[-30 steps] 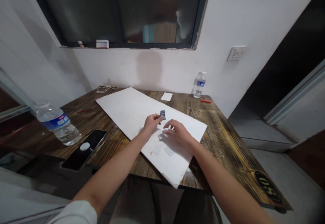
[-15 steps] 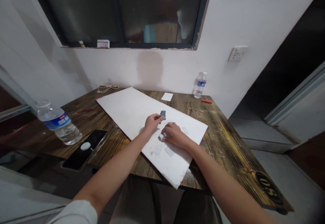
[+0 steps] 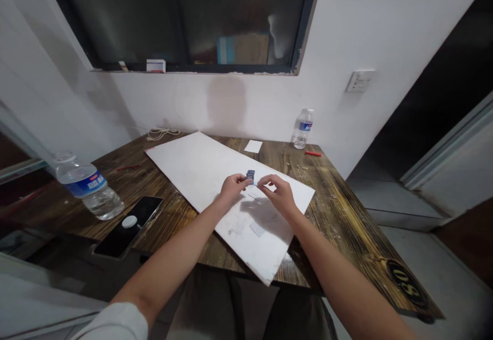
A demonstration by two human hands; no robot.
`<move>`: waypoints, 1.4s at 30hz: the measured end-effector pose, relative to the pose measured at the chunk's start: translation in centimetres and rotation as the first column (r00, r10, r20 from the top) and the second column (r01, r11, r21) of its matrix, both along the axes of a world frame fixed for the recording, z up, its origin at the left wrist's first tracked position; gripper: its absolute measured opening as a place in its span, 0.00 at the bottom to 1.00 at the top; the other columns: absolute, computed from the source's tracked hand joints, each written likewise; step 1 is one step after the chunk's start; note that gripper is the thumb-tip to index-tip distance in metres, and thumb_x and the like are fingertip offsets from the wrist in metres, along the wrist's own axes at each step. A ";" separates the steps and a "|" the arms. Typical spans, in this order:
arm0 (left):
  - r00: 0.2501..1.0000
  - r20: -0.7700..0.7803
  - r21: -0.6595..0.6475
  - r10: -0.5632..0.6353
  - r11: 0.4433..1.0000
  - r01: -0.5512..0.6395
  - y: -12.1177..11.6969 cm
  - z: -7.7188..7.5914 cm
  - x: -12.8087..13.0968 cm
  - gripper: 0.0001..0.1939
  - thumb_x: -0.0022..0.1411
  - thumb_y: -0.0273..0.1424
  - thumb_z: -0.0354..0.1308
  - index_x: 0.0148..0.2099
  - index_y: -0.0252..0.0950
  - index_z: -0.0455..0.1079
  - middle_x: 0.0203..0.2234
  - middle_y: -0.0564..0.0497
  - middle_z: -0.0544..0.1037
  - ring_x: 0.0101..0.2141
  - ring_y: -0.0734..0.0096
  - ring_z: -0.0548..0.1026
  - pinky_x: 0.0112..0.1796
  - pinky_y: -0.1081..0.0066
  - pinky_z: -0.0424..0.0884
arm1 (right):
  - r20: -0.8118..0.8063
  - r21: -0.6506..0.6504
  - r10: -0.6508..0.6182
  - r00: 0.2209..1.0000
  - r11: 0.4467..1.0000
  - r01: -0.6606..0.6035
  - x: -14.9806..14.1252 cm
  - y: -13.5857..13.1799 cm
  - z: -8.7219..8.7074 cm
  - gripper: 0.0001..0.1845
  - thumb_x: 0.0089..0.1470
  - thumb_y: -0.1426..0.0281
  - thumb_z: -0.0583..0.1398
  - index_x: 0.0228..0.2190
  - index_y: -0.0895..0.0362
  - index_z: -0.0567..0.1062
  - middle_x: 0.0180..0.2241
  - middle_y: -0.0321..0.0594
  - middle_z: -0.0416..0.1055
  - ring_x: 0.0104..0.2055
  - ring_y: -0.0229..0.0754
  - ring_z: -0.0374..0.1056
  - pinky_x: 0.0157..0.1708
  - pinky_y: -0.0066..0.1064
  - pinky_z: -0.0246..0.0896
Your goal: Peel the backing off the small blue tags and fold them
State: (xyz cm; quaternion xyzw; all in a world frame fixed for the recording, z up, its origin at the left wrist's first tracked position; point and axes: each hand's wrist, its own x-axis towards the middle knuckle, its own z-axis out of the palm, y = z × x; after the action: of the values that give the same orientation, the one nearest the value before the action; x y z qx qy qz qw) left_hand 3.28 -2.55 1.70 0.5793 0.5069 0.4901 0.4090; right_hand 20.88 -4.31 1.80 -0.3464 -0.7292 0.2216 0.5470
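Note:
My left hand (image 3: 233, 188) rests over a white board (image 3: 192, 170), its fingertips against a small blue stacked object (image 3: 250, 176) and apparently pinching it. My right hand (image 3: 278, 192) is just to the right, with thumb and forefinger drawn together close to that object. Anything between those fingers is too small to tell. Several pale patches (image 3: 239, 226) lie on the board below my hands, and a small white scrap (image 3: 252, 194) lies beneath my fingers.
The board lies angled on a scuffed wooden table (image 3: 331, 211). A phone (image 3: 127, 224) and a water bottle (image 3: 88, 186) stand left, a smaller bottle (image 3: 303, 129) and red stick (image 3: 313, 153) behind. A wall and window close the far side.
My right hand has risen from the board and moved up toward the blue object, its fingers drawing together. The blue object has shifted slightly right with my left hand.

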 end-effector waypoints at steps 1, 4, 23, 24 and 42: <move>1.000 -0.007 -0.014 -0.018 1.000 0.018 -0.2 0.2 0.1 0.16 0.46 0.43 0.64 0.26 0.35 0.69 0.18 0.55 0.69 0.22 0.74 0.66 0.26 0.72 0.60 | -0.013 0.052 -0.027 1.000 0.998 0.028 0.1 -0.1 0.1 0.05 0.52 0.67 0.62 0.26 0.53 0.75 0.32 0.39 0.74 0.37 0.42 0.68 0.39 0.35 0.60; 0.997 -0.019 -0.045 -0.079 0.996 0.078 -0.5 0.5 0.2 0.16 0.47 0.43 0.64 0.25 0.35 0.69 0.17 0.55 0.69 0.21 0.75 0.65 0.25 0.73 0.59 | 0.003 0.141 -0.106 0.994 0.985 0.105 0.2 -0.4 0.2 0.07 0.52 0.66 0.62 0.24 0.53 0.75 0.33 0.40 0.71 0.38 0.43 0.67 0.40 0.37 0.61; 0.971 0.077 -0.031 -0.228 0.972 0.231 -0.5 0.4 0.1 0.20 0.51 0.48 0.62 0.32 0.34 0.71 0.25 0.49 0.74 0.28 0.71 0.73 0.25 0.76 0.63 | 0.181 0.147 -0.076 0.980 0.988 0.050 0.2 0.4 -0.5 0.07 0.56 0.67 0.60 0.37 0.50 0.78 0.39 0.42 0.73 0.43 0.45 0.67 0.45 0.38 0.62; 0.977 0.090 -0.035 -0.193 0.980 0.196 -0.4 0.3 0.1 0.19 0.51 0.46 0.62 0.32 0.34 0.71 0.25 0.50 0.74 0.28 0.72 0.73 0.25 0.76 0.62 | 0.203 0.137 -0.071 0.977 0.990 0.044 0.2 0.4 -0.6 0.08 0.56 0.67 0.61 0.38 0.51 0.78 0.40 0.42 0.73 0.44 0.45 0.67 0.46 0.38 0.62; 0.992 0.082 -0.061 0.097 0.994 -0.092 0.7 -0.6 -0.5 0.16 0.51 0.44 0.61 0.31 0.35 0.72 0.23 0.52 0.73 0.23 0.76 0.69 0.23 0.76 0.60 | 0.728 0.074 -0.090 0.680 0.996 0.053 -0.5 -0.2 -1.0 0.17 0.53 0.78 0.56 0.43 0.55 0.77 0.37 0.44 0.78 0.40 0.46 0.69 0.39 0.33 0.60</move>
State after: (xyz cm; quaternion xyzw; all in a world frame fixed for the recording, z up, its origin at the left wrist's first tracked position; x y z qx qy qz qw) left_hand 2.74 -1.85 1.14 0.5212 0.5297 0.5186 0.4229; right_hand 20.40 -4.54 0.83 -0.4211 -0.8776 0.0266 0.2276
